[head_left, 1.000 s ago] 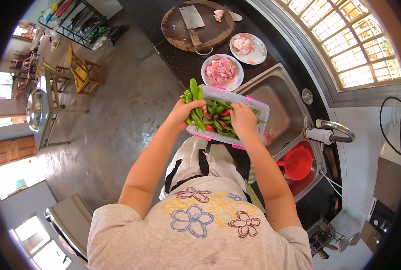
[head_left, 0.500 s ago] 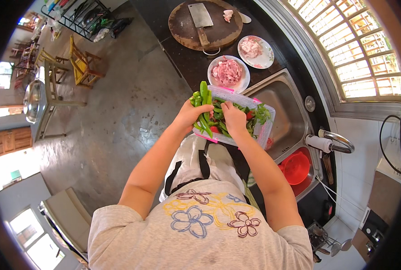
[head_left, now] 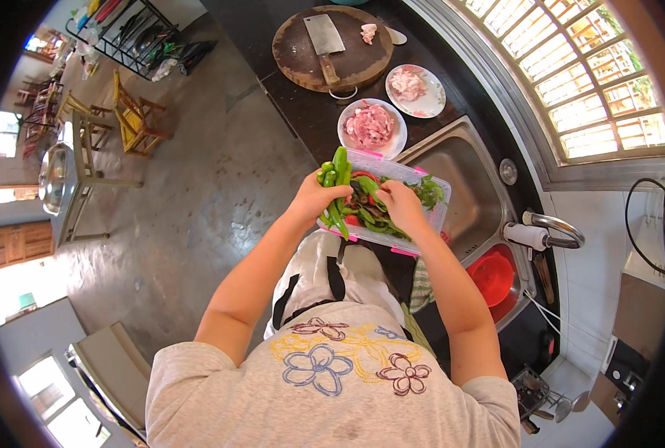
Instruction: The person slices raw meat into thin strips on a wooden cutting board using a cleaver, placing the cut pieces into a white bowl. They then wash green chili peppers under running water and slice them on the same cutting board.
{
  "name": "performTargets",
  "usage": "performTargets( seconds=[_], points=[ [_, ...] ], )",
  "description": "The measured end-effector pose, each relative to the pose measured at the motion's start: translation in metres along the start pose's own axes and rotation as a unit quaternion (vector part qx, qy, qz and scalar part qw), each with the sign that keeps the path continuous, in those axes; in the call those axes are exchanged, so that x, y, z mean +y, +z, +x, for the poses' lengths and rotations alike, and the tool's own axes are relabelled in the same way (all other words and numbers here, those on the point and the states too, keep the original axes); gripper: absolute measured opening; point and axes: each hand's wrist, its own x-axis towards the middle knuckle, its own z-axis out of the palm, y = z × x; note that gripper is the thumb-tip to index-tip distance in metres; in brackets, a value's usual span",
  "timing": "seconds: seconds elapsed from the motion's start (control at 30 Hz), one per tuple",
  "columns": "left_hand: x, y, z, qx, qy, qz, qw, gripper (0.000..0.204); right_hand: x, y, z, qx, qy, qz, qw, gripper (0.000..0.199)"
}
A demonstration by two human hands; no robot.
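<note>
L hand [head_left: 314, 200] is closed round a bunch of green peppers [head_left: 337, 185], long axes running fwd away from the body, just over the near-left edge of the clear tub [head_left: 431, 221], while R hand [head_left: 401, 207], fingers curled, digs into the veg [head_left: 370, 213] inside.

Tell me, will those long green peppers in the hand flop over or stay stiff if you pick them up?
Probably stiff: the green peppers stand up straight out of the left hand without drooping. Their skin looks shiny, so they may be a bit slippery. Being long and rounded, they would likely roll if dropped outside the plastic box.
</note>
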Motion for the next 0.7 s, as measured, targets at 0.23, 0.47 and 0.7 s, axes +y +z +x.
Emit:
performTargets(
  seconds=[0.23,0.47,0.7],
  points=[
    [0.016,0.033,-0.004,-0.106,0.066,0.141,0.982,0.039,0.018,-0.046,-0.022,-0.123,0.098,0.315,0.936,0.023],
    [0.012,0.063,0.023,-0.156,0.163,0.339,0.913,0.051,0.011,-0.077,-0.021,-0.131,0.088,0.302,0.940,0.022],
    [0.018,0.075,0.017,-0.181,0.135,0.261,0.939,0.056,-0.001,-0.085,-0.031,-0.028,0.088,0.366,0.926,0.021]
  ],
)
